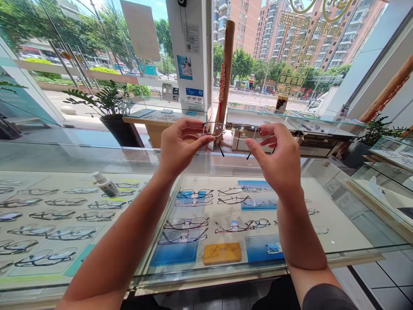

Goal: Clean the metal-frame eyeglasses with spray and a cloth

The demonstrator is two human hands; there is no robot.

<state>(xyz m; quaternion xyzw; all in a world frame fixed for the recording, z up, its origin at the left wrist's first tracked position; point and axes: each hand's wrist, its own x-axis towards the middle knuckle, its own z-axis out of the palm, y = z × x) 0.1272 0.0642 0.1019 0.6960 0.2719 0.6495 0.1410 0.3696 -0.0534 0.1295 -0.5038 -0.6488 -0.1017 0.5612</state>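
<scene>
Both of my hands hold up a pair of eyeglasses (244,131) above a glass display counter. The lenses are clear, the rims thin, and the dark temple tips hang below the frame on the side away from me. My left hand (183,144) pinches the left end of the frame, its thumb under the left lens. At the right end, my right hand (280,153) grips the frame between thumb and fingers, the thumb tip by the right lens's lower edge. Below them, several rows of eyeglasses (186,224) lie inside the counter.
A small white spray bottle (106,185) stands on the counter glass at left. An orange-yellow case (222,253) lies near the counter's front. Beyond are a potted plant (118,122), a wooden post (227,64) and another display case (264,113) by the windows.
</scene>
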